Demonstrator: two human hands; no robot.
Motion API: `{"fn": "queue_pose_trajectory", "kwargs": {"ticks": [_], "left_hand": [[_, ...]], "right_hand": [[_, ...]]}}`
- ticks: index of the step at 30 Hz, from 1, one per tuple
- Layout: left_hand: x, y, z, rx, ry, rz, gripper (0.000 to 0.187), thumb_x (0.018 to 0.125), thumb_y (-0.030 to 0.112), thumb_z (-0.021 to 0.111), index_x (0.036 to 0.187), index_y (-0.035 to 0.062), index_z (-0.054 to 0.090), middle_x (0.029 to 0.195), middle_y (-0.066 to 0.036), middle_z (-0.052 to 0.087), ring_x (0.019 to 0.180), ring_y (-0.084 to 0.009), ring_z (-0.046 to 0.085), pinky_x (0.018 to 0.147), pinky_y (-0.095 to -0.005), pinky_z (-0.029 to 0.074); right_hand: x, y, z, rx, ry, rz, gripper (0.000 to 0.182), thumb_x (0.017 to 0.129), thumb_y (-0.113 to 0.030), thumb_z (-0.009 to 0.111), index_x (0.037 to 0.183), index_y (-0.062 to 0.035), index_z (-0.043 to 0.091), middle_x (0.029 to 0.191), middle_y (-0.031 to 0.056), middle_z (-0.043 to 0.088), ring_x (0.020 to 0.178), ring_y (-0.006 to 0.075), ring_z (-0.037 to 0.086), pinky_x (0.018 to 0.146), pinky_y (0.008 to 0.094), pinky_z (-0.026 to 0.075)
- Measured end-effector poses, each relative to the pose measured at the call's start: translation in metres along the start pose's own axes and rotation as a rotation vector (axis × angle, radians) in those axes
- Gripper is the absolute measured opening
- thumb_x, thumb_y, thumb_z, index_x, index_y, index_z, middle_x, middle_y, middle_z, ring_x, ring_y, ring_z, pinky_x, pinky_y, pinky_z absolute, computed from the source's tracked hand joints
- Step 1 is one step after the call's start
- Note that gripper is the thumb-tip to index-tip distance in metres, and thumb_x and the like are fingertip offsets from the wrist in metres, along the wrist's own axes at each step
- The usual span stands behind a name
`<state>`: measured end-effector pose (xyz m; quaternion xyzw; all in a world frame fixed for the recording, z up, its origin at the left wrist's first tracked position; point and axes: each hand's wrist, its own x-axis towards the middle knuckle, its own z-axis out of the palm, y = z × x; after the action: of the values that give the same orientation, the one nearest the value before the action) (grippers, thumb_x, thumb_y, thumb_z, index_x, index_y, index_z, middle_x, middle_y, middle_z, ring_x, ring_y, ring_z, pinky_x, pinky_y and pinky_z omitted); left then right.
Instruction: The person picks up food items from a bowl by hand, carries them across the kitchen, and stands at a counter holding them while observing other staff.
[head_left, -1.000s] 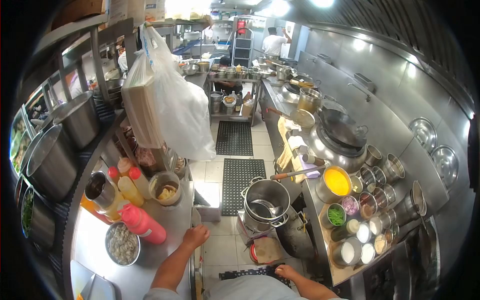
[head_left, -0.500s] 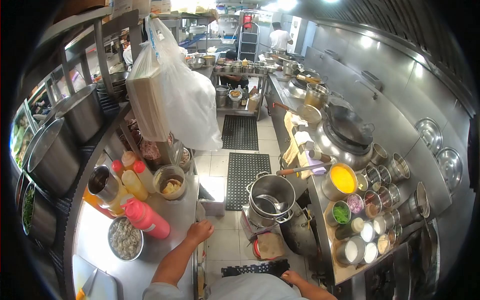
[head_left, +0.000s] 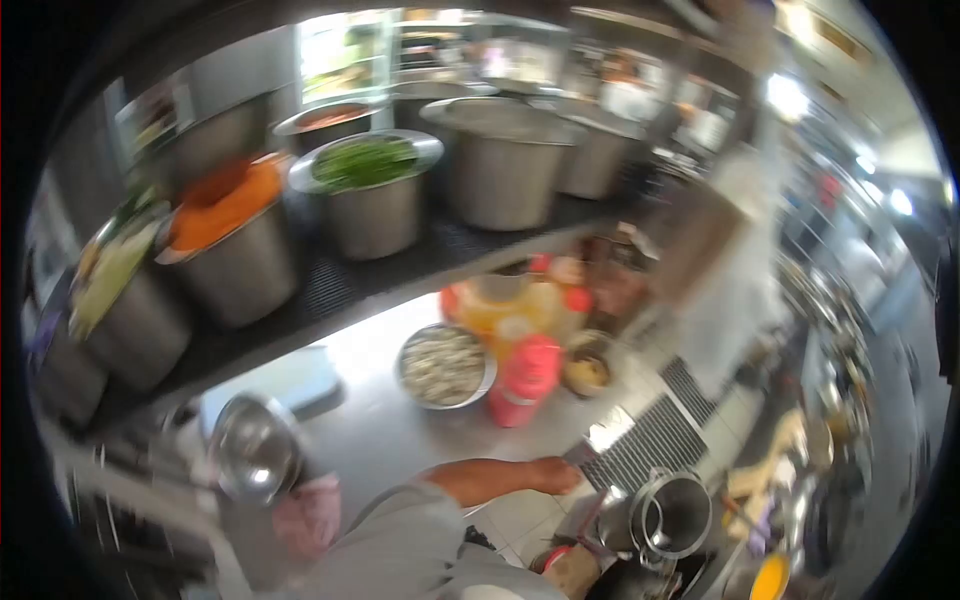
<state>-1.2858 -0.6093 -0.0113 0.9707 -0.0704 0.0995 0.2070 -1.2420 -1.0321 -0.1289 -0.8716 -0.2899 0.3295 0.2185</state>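
My left hand (head_left: 553,476) is at the edge of the steel counter (head_left: 385,450), blurred, its fingers curled into a loose fist with nothing visible in it. Beyond it on the counter stand a pink bottle (head_left: 527,380) and a metal bowl (head_left: 446,368) of greyish pieces, perhaps seafood. A container (head_left: 588,365) with yellowish food sits near the counter's end, beside several squeeze bottles (head_left: 540,300). My right hand is out of view.
Steel pots on the shelf hold chopped greens (head_left: 365,165) and orange shreds (head_left: 225,210). To the left are a cutting board (head_left: 270,385), a steel bowl (head_left: 257,450) and a pink cloth (head_left: 308,515). A large pot (head_left: 670,515) stands low on the right.
The view has swung left, bringing in the shelf pots, steel bowl and pink cloth. My right hand has left the view. My left hand remains loosely closed by the counter edge.
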Motion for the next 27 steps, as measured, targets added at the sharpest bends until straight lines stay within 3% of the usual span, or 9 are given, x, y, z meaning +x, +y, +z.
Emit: {"fn": "queue_pose_trajectory", "kwargs": {"ticks": [5,12,17,20,22,23,24,26,27], "left_hand": [[-0.029,0.008,-0.004,0.074,0.005,-0.006,0.014,0.08,0.023,0.052,0.08,0.0087,0.052,0.082,-0.01,0.055,0.073,-0.0292,0.06,0.064,-0.0429,0.05],[-0.023,0.02,-0.019,0.131,-0.071,-0.054,0.015,0.077,0.021,0.054,0.08,0.0069,0.057,0.084,-0.012,0.059,0.078,-0.0305,0.061,0.068,-0.0426,0.05],[-0.023,0.025,-0.024,0.137,-0.098,-0.074,0.015,0.076,0.021,0.055,0.078,0.006,0.057,0.082,-0.013,0.058,0.077,-0.0308,0.061,0.068,-0.0415,0.05],[-0.022,0.023,-0.023,0.143,-0.116,-0.066,0.016,0.075,0.022,0.056,0.078,0.0058,0.057,0.082,-0.013,0.058,0.077,-0.0312,0.061,0.068,-0.0418,0.05],[-0.02,0.023,-0.022,0.136,-0.12,-0.067,0.017,0.074,0.021,0.057,0.079,0.0044,0.059,0.083,-0.014,0.06,0.079,-0.0311,0.062,0.07,-0.042,0.05],[-0.021,0.024,-0.024,0.126,-0.124,-0.072,0.018,0.073,0.019,0.057,0.08,0.0029,0.06,0.085,-0.015,0.062,0.081,-0.0311,0.062,0.073,-0.0423,0.05],[-0.022,0.022,-0.023,0.135,-0.122,-0.067,0.018,0.073,0.019,0.057,0.08,0.0029,0.06,0.085,-0.015,0.062,0.081,-0.0311,0.062,0.073,-0.0423,0.05],[-0.022,0.02,-0.018,0.15,-0.07,-0.029,0.018,0.074,0.023,0.057,0.077,0.0057,0.056,0.082,-0.013,0.058,0.076,-0.0314,0.061,0.068,-0.0419,0.05],[-0.021,0.018,-0.015,0.154,-0.071,-0.02,0.018,0.074,0.023,0.057,0.077,0.0057,0.056,0.082,-0.013,0.058,0.076,-0.0314,0.061,0.068,-0.0419,0.05]], "right_hand": [[0.062,-0.055,-0.018,-0.175,-0.17,-0.248,0.037,0.084,-0.037,0.053,0.106,-0.0086,0.057,0.098,0.0131,0.057,0.088,0.0257,0.054,0.078,0.0378,0.043],[0.102,-0.067,-0.018,-0.278,-0.251,-0.413,0.044,0.086,-0.044,0.048,0.116,-0.0118,0.051,0.112,0.0156,0.052,0.102,0.0298,0.049,0.087,0.0408,0.039],[0.126,-0.032,-0.012,-0.324,-0.238,-0.499,0.05,0.087,-0.049,0.045,0.124,-0.0141,0.047,0.122,0.0174,0.048,0.112,0.0327,0.046,0.094,0.0429,0.037],[0.137,-0.023,-0.007,-0.544,-0.069,-0.659,0.054,0.088,-0.051,0.043,0.128,-0.0155,0.044,0.129,0.0185,0.045,0.118,0.0344,0.044,0.098,0.0442,0.035],[0.149,-0.019,-0.015,-0.213,-0.276,-0.543,0.04,0.088,-0.046,0.046,0.104,-0.0101,0.054,0.094,0.0129,0.055,0.083,0.0264,0.052,0.074,0.0377,0.042],[0.116,-0.092,-0.042,-0.052,-0.362,-0.468,0.037,0.089,-0.043,0.048,0.091,-0.0074,0.059,0.076,0.0102,0.06,0.066,0.0224,0.056,0.062,0.0344,0.045],[0.115,-0.093,-0.038,-0.051,-0.354,-0.473,0.037,0.089,-0.043,0.048,0.091,-0.0074,0.059,0.076,0.0102,0.06,0.066,0.0224,0.056,0.062,0.0344,0.045],[0.118,-0.091,-0.03,-0.493,-0.378,-0.525,0.031,0.083,-0.039,0.044,0.087,-0.0122,0.059,0.084,0.0225,0.06,0.075,0.0399,0.058,0.065,0.0501,0.045],[0.115,-0.088,-0.028,-0.485,-0.371,-0.495,0.031,0.083,-0.039,0.045,0.087,-0.0118,0.059,0.084,0.022,0.06,0.075,0.0389,0.058,0.065,0.0493,0.046]]}}
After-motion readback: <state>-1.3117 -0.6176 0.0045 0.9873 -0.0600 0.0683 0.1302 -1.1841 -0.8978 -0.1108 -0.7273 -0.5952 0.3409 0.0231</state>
